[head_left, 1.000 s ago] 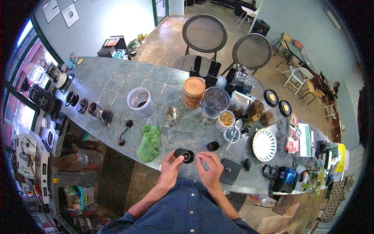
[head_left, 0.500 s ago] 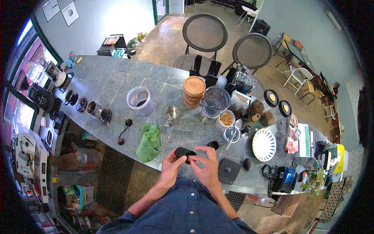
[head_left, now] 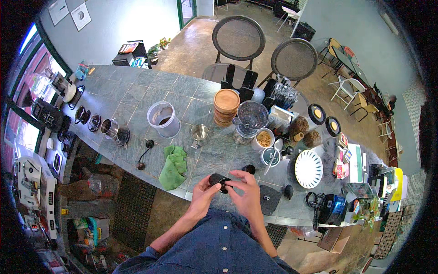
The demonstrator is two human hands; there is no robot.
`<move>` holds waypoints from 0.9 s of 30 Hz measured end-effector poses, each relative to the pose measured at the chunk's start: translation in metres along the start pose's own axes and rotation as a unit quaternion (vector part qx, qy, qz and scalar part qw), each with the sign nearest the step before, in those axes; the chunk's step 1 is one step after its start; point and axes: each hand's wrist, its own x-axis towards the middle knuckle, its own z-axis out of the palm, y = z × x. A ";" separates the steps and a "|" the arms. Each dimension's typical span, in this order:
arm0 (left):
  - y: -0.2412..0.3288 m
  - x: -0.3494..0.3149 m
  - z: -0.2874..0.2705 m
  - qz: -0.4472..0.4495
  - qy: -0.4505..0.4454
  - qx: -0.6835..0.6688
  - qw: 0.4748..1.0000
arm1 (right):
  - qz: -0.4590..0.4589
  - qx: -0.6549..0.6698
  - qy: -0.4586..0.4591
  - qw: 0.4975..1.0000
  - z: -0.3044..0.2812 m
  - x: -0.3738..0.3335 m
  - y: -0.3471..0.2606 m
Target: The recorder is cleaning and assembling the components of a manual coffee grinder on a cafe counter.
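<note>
Just over the counter's near edge, my left hand (head_left: 202, 195) is wrapped round a black cylinder, which looks like the body of a hand coffee grinder (head_left: 215, 178). It lies tilted, its open end toward my right hand (head_left: 245, 195). The thumb and fingers of that hand are pinched at the open end; the small part between them is hidden. Beyond the right fingers stands a small black cup (head_left: 248, 169). A crank handle with a round knob (head_left: 145, 154) lies on the counter to the left, past the green cloth (head_left: 173, 168).
A plastic tub (head_left: 163, 119), a steel cup (head_left: 199, 133) and a stack of wooden lids (head_left: 226, 101) stand farther back. To the right are a black square scale (head_left: 269, 200), a white ribbed plate (head_left: 309, 169) and a tub with a spoon (head_left: 270, 157). Glass and metal vessels line the left.
Both hands have shifted very slightly to the right with the grinder body. The right fingers have turned a little at its open end.
</note>
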 end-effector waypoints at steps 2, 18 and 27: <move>0.000 0.002 0.000 0.010 -0.001 0.008 1.000 | 0.011 0.006 0.001 1.000 0.001 -0.001 0.000; -0.001 0.004 0.001 0.025 -0.014 0.008 1.000 | -0.011 -0.055 0.052 0.997 0.000 0.005 -0.021; -0.004 0.003 -0.007 -0.014 -0.044 0.010 0.999 | 0.010 0.046 0.092 0.995 -0.008 0.008 -0.022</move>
